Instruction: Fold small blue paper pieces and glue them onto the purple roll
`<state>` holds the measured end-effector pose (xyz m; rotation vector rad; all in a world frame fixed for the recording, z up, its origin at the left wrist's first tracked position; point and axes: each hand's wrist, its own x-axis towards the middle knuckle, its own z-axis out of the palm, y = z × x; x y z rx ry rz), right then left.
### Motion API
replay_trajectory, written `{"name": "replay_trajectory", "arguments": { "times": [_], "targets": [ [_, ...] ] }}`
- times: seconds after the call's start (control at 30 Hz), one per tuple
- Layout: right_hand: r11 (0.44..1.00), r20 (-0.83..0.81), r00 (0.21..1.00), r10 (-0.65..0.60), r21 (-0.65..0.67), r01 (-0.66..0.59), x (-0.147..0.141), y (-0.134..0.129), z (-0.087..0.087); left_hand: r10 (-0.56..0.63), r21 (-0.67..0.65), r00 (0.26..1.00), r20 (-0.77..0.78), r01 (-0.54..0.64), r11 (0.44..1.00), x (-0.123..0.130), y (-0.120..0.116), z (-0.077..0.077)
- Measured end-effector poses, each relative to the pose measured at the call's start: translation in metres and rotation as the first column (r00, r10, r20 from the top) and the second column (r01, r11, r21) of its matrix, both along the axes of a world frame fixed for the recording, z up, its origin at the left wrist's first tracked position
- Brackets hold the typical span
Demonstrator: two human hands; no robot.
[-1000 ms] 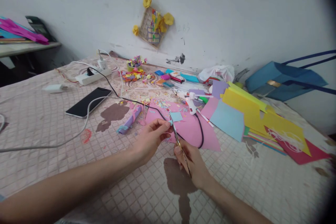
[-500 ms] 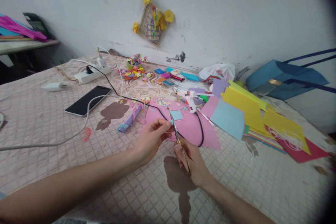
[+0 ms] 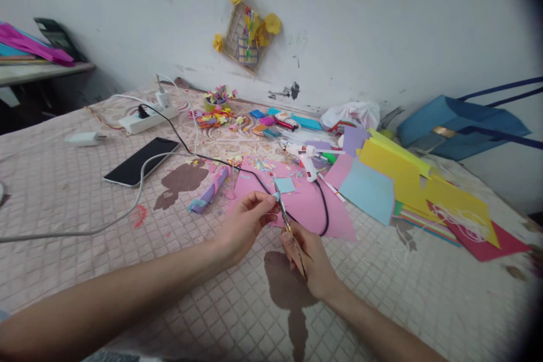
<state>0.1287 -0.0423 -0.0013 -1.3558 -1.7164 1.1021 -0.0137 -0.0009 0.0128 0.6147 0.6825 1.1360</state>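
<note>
Between the thumb and fingers of my left hand [image 3: 248, 223] is a small light-blue paper piece [image 3: 276, 197]. My right hand [image 3: 307, 254] is closed around a pair of scissors [image 3: 285, 215], whose blades point away from me and meet the edge of that piece. Just beyond the blade tips, a light-blue paper square [image 3: 285, 184] lies on a pink sheet [image 3: 314, 212]. A white glue gun [image 3: 309, 165] stands on the sheet's far right, its black cord curving down beside my right hand. Paper scraps [image 3: 261, 165] are scattered behind.
To the left are a rolled purple paper piece [image 3: 210, 189], a phone [image 3: 142, 162] and a power strip [image 3: 146, 119] with trailing cables. Yellow sheets [image 3: 392, 172] and a light-blue sheet [image 3: 368, 189] lie on the right, near a blue bag [image 3: 462, 127].
Both hands, the paper piece and the scissors keep nearly the same position. The whole view has shifted very slightly.
</note>
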Motion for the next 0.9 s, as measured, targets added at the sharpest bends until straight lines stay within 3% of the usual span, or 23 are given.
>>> {"name": "replay_trajectory", "arguments": {
  "times": [0.9],
  "targets": [
    [0.997, 0.123, 0.992, -0.008, 0.081, -0.002, 0.0037, -0.002, 0.0001, -0.031, 0.065, 0.998, -0.055, 0.034, 0.997, -0.0052, 0.0041, 0.0005]
  ]
}}
